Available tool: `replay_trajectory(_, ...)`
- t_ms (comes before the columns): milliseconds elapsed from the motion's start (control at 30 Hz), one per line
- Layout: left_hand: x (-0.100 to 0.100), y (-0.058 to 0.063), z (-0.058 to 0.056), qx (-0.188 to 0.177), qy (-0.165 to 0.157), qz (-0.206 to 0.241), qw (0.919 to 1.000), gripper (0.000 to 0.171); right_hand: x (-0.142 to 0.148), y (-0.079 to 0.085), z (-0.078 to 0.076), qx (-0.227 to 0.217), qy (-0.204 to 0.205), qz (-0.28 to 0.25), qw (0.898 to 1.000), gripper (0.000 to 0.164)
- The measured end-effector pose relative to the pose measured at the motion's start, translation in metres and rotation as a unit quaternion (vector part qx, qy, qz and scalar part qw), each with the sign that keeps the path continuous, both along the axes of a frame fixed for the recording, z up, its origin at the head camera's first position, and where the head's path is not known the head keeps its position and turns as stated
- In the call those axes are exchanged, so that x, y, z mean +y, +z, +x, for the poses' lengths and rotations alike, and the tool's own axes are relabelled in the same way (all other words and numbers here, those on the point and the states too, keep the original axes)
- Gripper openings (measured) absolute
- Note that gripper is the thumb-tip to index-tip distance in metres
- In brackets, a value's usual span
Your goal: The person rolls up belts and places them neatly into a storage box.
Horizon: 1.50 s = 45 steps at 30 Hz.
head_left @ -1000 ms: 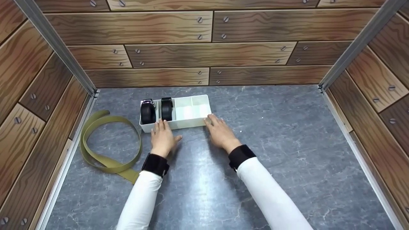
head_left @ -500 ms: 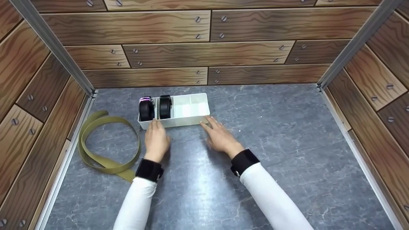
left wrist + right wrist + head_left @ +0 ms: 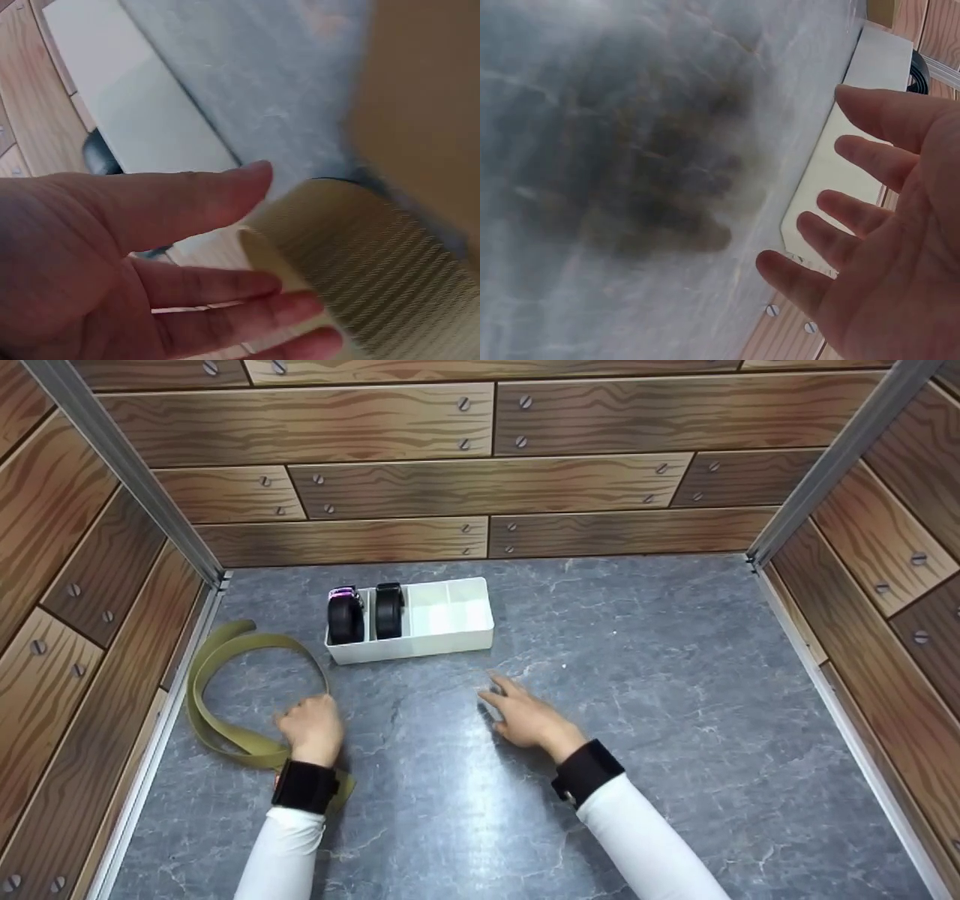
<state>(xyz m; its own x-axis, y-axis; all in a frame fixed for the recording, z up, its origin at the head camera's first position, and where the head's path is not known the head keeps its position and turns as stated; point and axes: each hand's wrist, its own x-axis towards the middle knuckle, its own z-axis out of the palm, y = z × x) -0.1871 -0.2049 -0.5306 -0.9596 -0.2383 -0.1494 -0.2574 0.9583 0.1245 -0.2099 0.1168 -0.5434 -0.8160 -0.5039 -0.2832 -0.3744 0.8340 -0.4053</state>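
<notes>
Both were spread: my left hand (image 3: 310,729) at olive webbing (image 3: 257,744) front-left of the divided tray (image 3: 420,646), my right hand (image 3: 528,720) front-right.

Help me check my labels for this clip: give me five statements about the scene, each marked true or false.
1. Two black rolls stand in the white tray. True.
2. The olive strap lies inside the tray. False: it lies in loops on the grey surface, left of the tray.
3. The left hand is at the strap. True.
4. The right hand grips the tray. False: it is apart from the tray, holding nothing.
5. Both wrists wear black bands. True.
</notes>
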Motion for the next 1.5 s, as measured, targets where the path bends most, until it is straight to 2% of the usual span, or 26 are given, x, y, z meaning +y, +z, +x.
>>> replay_trajectory(133, -0.002, -0.007, 0.002, -0.003, -0.003, 0.031, 0.9995, 0.025, 0.005, -0.005, 0.009, -0.013, 0.0, 0.007, 1.0, 0.06)
replay_trajectory(233, 0.0, -0.013, 0.005, 0.017, -0.019, 0.033, 0.9991, 0.022, 0.008, -0.008, 0.015, -0.019, 0.008, 0.011, 1.0, 0.059)
replay_trajectory(400, 0.018, -0.017, 0.012, 0.045, -0.072, 0.025, 0.996, 0.015, 0.009, -0.009, 0.024, -0.019, 0.011, 0.004, 1.0, 0.057)
replay_trajectory(533, 0.04, -0.017, 0.021, 0.06, -0.118, 0.023, 0.991, 0.01, 0.006, -0.007, 0.028, -0.017, 0.016, -0.009, 1.0, 0.057)
replay_trajectory(633, 0.061, -0.017, 0.029, 0.069, -0.153, 0.023, 0.9856, 0.008, 0.004, -0.006, 0.029, 0.003, 0.031, -0.027, 0.999, 0.06)
replay_trajectory(767, 0.089, -0.016, 0.04, 0.071, -0.222, 0.022, 0.9721, 0.009, 0.003, -0.009, 0.029, 0.039, 0.06, -0.07, 0.995, 0.071)
replay_trajectory(867, 0.108, -0.013, 0.044, 0.082, -0.277, 0.027, 0.9568, 0.009, 0.004, -0.011, 0.03, 0.046, 0.08, -0.104, 0.99, 0.081)
replay_trajectory(933, 0.117, -0.011, 0.046, 0.097, -0.306, 0.035, 0.9464, 0.01, 0.004, -0.013, 0.03, 0.046, 0.095, -0.121, 0.987, 0.082)
replay_trajectory(1033, 0.127, -0.01, 0.048, 0.119, -0.346, 0.047, 0.9296, 0.011, 0.005, -0.015, 0.029, 0.046, 0.109, -0.128, 0.985, 0.067)
replay_trajectory(1133, 0.13, -0.011, 0.049, 0.125, -0.376, 0.05, 0.9169, 0.011, 0.008, -0.017, 0.026, 0.058, 0.112, -0.117, 0.985, 0.035)
replay_trajectory(1200, 0.128, -0.014, 0.05, 0.126, -0.387, 0.047, 0.9123, 0.013, 0.013, -0.018, 0.024, 0.068, 0.107, -0.107, 0.986, 0.016)
replay_trajectory(1333, 0.118, -0.02, 0.05, 0.126, -0.391, 0.041, 0.9106, 0.014, 0.033, -0.019, 0.019, 0.075, 0.085, -0.102, 0.988, 0.01)
replay_trajectory(1500, 0.095, -0.024, 0.047, 0.107, -0.385, 0.043, 0.9157, 0.015, 0.072, -0.022, 0.013, 0.064, 0.03, -0.118, 0.99, 0.01)
